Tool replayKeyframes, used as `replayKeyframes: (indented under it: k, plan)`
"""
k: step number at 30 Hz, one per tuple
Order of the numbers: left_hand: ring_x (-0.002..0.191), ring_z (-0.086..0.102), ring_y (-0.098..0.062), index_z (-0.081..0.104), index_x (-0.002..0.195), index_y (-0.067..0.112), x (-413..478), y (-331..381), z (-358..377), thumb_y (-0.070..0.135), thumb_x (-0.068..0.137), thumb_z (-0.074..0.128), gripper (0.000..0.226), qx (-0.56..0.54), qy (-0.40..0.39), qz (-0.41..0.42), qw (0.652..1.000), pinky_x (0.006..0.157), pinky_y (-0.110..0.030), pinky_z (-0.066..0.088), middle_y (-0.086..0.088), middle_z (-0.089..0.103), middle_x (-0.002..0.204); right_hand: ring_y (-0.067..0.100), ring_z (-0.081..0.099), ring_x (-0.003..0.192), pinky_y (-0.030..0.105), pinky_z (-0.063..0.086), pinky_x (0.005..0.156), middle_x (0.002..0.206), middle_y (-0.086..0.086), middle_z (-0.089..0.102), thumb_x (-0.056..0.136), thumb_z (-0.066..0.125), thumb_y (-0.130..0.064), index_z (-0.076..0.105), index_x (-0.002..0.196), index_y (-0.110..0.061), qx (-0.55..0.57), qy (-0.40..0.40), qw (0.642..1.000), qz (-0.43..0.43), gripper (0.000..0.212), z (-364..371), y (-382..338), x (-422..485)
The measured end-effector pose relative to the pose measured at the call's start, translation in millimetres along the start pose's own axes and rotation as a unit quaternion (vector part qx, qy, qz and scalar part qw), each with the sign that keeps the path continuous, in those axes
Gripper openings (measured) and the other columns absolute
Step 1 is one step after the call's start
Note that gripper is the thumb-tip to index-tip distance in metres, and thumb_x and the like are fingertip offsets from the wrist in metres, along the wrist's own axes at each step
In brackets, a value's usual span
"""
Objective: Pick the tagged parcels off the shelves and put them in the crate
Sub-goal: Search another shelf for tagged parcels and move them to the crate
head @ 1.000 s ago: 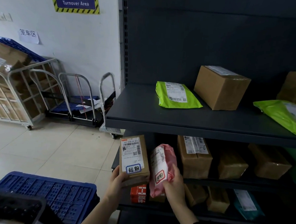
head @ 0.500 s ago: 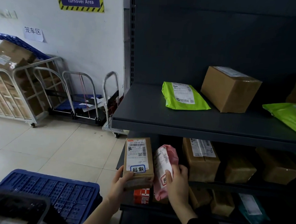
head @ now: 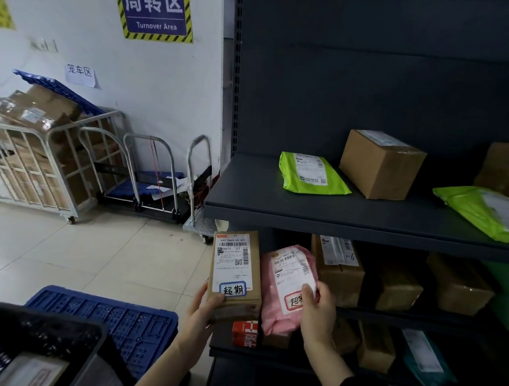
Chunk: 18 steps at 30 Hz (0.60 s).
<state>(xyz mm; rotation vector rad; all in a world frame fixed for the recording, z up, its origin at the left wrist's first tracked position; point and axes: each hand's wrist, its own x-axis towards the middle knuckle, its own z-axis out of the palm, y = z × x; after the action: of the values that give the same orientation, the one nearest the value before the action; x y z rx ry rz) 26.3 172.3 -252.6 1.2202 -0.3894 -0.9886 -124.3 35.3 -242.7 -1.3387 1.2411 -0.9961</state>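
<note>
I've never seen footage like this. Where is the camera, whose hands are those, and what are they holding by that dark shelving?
There is no machine here. A person wears one wide-angle camera on the head, so you look forward and down at their own two hands. The left hand grips a narrow brown box that carries a shipping label and a blue-edged handwritten tag. The right hand holds a pink mailer bag with a red-edged tag, which the thumb partly covers. Both parcels are held up in front of the dark shelf unit. On the upper shelf lie a green mailer and a cardboard box, among other parcels. More brown boxes sit on the shelf below. A blue crate stands on the floor at lower left.
</note>
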Motion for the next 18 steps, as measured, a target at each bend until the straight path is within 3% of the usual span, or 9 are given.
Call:
replayKeyframes:
  k: [4, 6, 11, 15, 18]
  plan:
    - [0.105, 0.061, -0.023, 0.051, 0.127, 0.027, -25.0, 8.0, 1.8, 0.042, 0.047, 0.076, 0.085, 0.003, 0.004, 0.017, 1.0, 0.074, -0.029, 0.049, -0.005, 0.067, 0.113, 0.016, 0.063, 0.082, 0.025, 0.049, 0.059, 0.096, 0.005, 0.062, 0.096, 0.049, -0.021, 0.05, 0.104, -0.015, 0.103, -0.01, 0.995, 0.01, 0.01, -18.9, -23.1, -20.7]
    - [0.106, 0.06, -0.022, 0.05, 0.128, 0.027, -35.0, 12.3, 5.6, 0.042, 0.05, 0.076, 0.083, 0.006, 0.0, 0.027, 1.0, 0.073, -0.028, 0.048, -0.005, 0.065, 0.116, 0.015, 0.063, 0.082, 0.026, 0.049, 0.062, 0.094, 0.001, 0.062, 0.096, 0.049, -0.02, 0.05, 0.105, -0.016, 0.128, -0.024, 0.991, 0.023, 0.01, -25.5, -31.6, -30.2]
    - [0.106, 0.059, -0.021, 0.044, 0.134, 0.028, -60.7, 26.1, 16.0, 0.03, 0.066, 0.067, 0.072, 0.016, -0.012, 0.046, 0.999, 0.075, -0.028, 0.046, -0.005, 0.065, 0.116, 0.012, 0.062, 0.084, 0.025, 0.05, 0.062, 0.095, -0.005, 0.06, 0.095, 0.05, -0.014, 0.048, 0.111, -0.022, 0.131, -0.062, 0.99, 0.008, 0.018, -49.0, -48.5, -48.0]
    - [0.102, 0.063, -0.02, 0.046, 0.125, 0.035, -83.4, 37.5, 24.3, 0.032, 0.053, 0.075, 0.078, 0.06, -0.029, 0.071, 0.995, 0.076, -0.024, 0.044, -0.007, 0.073, 0.103, 0.005, 0.06, 0.084, 0.022, 0.05, 0.062, 0.1, -0.007, 0.059, 0.094, 0.05, -0.006, 0.048, 0.116, -0.023, 0.121, -0.101, 0.987, -0.017, 0.028, -65.6, -61.0, -60.3]
    - [0.101, 0.065, -0.023, 0.047, 0.126, 0.031, -95.2, 44.0, 28.6, 0.034, 0.045, 0.074, 0.086, 0.075, -0.028, 0.094, 0.992, 0.074, -0.022, 0.048, -0.015, 0.068, 0.108, 0.003, 0.058, 0.089, 0.022, 0.05, 0.065, 0.102, -0.009, 0.058, 0.093, 0.047, -0.001, 0.052, 0.114, -0.024, 0.141, -0.116, 0.983, -0.023, 0.031, -74.0, -71.4, -66.2]
